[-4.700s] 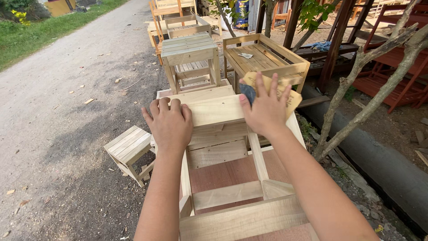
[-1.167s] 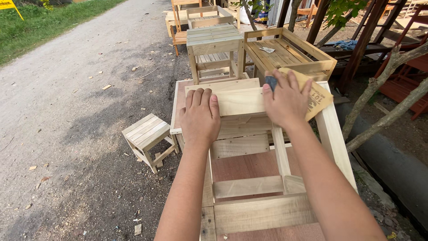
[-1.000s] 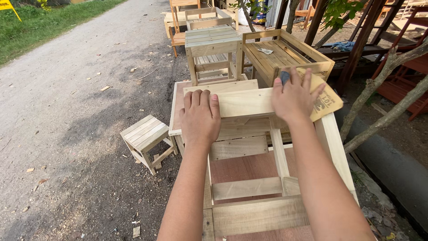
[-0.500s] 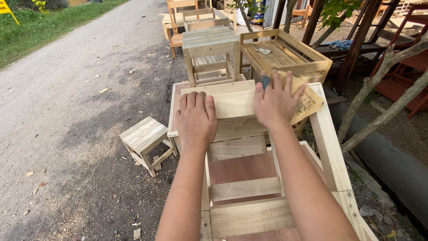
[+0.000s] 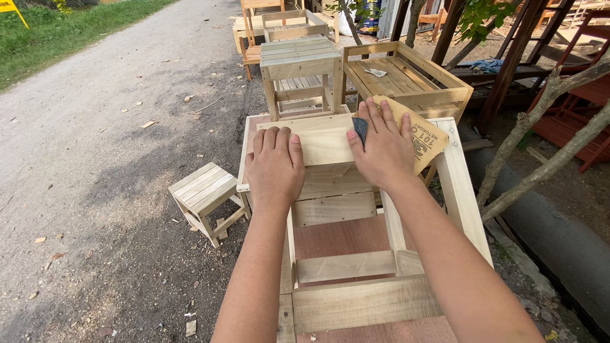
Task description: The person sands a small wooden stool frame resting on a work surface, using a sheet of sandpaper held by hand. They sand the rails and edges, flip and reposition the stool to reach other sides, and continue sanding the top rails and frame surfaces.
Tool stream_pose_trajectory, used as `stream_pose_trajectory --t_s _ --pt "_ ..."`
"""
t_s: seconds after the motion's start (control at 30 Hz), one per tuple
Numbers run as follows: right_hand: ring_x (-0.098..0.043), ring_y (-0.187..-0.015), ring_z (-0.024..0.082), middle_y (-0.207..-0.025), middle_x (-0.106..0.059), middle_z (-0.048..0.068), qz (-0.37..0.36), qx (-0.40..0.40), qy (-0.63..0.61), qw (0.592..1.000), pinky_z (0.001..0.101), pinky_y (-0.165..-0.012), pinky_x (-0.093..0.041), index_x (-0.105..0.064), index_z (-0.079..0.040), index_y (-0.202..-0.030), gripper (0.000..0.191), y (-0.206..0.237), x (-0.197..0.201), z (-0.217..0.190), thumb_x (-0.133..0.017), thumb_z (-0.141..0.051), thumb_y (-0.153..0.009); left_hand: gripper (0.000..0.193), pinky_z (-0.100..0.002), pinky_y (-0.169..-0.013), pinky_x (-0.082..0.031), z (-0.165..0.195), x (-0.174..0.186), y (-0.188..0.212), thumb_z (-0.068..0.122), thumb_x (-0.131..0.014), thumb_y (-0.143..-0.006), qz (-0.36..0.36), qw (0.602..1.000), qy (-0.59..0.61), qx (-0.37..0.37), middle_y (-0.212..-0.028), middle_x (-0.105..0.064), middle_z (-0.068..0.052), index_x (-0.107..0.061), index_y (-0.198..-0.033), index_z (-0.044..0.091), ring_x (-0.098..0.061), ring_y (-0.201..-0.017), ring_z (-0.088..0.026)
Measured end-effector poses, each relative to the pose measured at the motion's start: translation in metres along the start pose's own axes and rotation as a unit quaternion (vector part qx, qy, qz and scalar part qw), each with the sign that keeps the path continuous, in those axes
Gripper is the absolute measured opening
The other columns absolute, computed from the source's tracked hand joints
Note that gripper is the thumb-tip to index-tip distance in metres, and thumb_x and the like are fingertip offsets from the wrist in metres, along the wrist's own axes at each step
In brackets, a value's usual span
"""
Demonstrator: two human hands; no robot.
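Pressing a folded sheet of tan sandpaper (image 5: 416, 136) flat onto the pale wooden top board (image 5: 324, 145) of an unfinished pallet-wood frame (image 5: 460, 190), the right hand (image 5: 381, 149) is doing the rubbing. Its grip isn't clenched at all: the fingers are spread open and the palm is pinning the sheet down, with the paper's free corner sticking out past the right end of that top board. The left hand (image 5: 274, 165) is lying open and flat on the left end of the same board, steadying the frame, grasping nothing.

To my eye, doing this well means running the strokes along the grain, keeping the palm pressure even so no dips get dug in, and easing over the front edge instead of rounding it hard. The bracing hand is probably best kept close, so the frame isn't rocking.

Left of the top board, down on the gravel, a small slatted wooden stool (image 5: 204, 197) is sitting. Beyond the board, a taller slatted stool (image 5: 298, 57) and a shallow wooden tray table (image 5: 406, 79) are standing.
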State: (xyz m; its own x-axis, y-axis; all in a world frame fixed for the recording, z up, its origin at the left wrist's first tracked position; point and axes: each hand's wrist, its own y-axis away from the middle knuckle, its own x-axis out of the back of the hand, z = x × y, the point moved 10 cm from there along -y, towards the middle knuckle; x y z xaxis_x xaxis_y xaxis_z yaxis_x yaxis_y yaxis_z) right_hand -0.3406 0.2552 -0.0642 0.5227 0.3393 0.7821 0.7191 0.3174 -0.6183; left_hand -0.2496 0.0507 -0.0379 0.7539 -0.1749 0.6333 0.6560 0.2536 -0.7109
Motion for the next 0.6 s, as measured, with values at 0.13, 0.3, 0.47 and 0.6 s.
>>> stream_pose_trajectory --t_s 0.13,0.3,0.47,0.6 --pt "-0.015 -0.157 0.03 -0.171 -0.02 0.006 0.009 0.056 -0.043 0.997 0.0528 -0.126 -0.005 -0.032 -0.016 -0.161 0.062 0.011 0.02 -0.025 -0.023 -0.046 -0.108 0.046 -0.052 -0.104 -0.042 0.001 0.002 0.001 0.039 -0.031 -0.108 0.001 1.0 0.008 -0.002 -0.136 -0.06 -0.009 -0.061 -0.131 0.012 -0.046 -0.137 -0.03" --pt "-0.007 -0.153 0.04 -0.168 -0.012 0.014 -0.067 0.01 0.026 0.997 0.0578 -0.121 -0.001 -0.033 -0.033 -0.158 0.056 -0.001 0.026 -0.015 -0.023 -0.048 -0.105 0.046 -0.053 -0.101 -0.043 0.002 0.002 0.002 0.038 -0.032 -0.107 -0.001 1.0 -0.005 -0.002 -0.135 -0.061 -0.009 -0.062 -0.13 0.012 -0.046 -0.137 -0.03" --pt "-0.009 -0.155 0.038 -0.169 -0.014 0.013 -0.034 0.029 0.025 0.999 0.0641 -0.119 0.0 -0.032 -0.029 -0.16 0.059 0.009 0.026 -0.011 -0.021 -0.049 -0.105 0.044 -0.053 -0.1 -0.043 0.005 0.008 0.002 0.037 -0.035 -0.107 0.035 0.999 0.015 -0.016 -0.134 -0.062 -0.009 -0.063 -0.129 0.012 -0.047 -0.135 -0.031" --pt "-0.011 -0.154 0.034 -0.169 -0.018 0.011 -0.015 0.06 -0.003 0.998 0.0617 -0.12 -0.001 -0.028 -0.016 -0.162 0.067 0.014 0.024 -0.007 -0.023 -0.05 -0.105 0.043 -0.052 -0.099 -0.045 0.002 0.004 0.002 0.036 -0.035 -0.108 0.02 1.0 0.005 -0.006 -0.133 -0.062 -0.009 -0.063 -0.128 0.012 -0.048 -0.135 -0.03"
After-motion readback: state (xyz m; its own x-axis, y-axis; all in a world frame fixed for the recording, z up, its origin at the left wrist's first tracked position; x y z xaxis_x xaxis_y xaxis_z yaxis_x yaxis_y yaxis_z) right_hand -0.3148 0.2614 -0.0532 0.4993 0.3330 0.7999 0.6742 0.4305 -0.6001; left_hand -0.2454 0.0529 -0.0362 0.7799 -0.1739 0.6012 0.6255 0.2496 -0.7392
